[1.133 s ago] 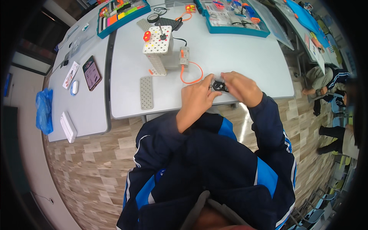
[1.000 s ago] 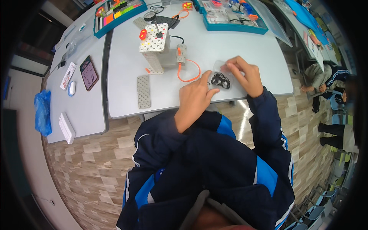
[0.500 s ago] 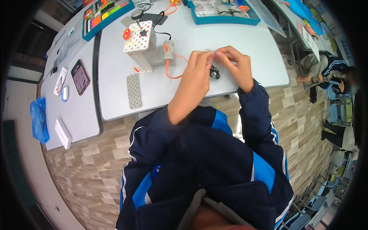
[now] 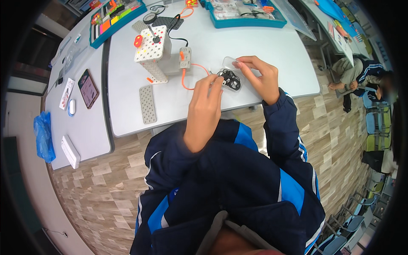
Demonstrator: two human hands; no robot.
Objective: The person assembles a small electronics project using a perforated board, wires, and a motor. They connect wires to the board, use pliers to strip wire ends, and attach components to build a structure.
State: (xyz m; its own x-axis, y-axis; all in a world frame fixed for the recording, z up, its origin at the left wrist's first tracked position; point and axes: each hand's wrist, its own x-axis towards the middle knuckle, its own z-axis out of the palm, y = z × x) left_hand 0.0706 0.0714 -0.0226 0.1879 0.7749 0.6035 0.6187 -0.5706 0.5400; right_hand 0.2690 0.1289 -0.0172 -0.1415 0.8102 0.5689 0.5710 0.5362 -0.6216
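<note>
A small clear plastic case (image 4: 234, 88) lies on the white table in front of me with its lid up. Inside it are thin black loops (image 4: 231, 76), like rubber rings or coiled cord; I cannot tell which. The fingers of my left hand (image 4: 203, 108) are bent round the case's left edge, beside the loops. My right hand (image 4: 264, 80) pinches the see-through lid (image 4: 229, 62) between thumb and fingers. Left of the case stands a white perforated block build (image 4: 154, 46) with a black stick on top. An orange cable (image 4: 184, 80) runs from a grey switch box (image 4: 185, 57).
A grey perforated plate (image 4: 148, 104) lies left of my hands. Teal parts trays (image 4: 250, 23) stand at the back. On the left table are a phone (image 4: 88, 89), a white box (image 4: 70, 151) and a blue plastic bag (image 4: 43, 138). Another person (image 4: 365, 80) sits at far right.
My hands were together over the closed-looking case. The left hand has drawn left and nearer to me; the lid is now raised in my right hand and the black loops show.
</note>
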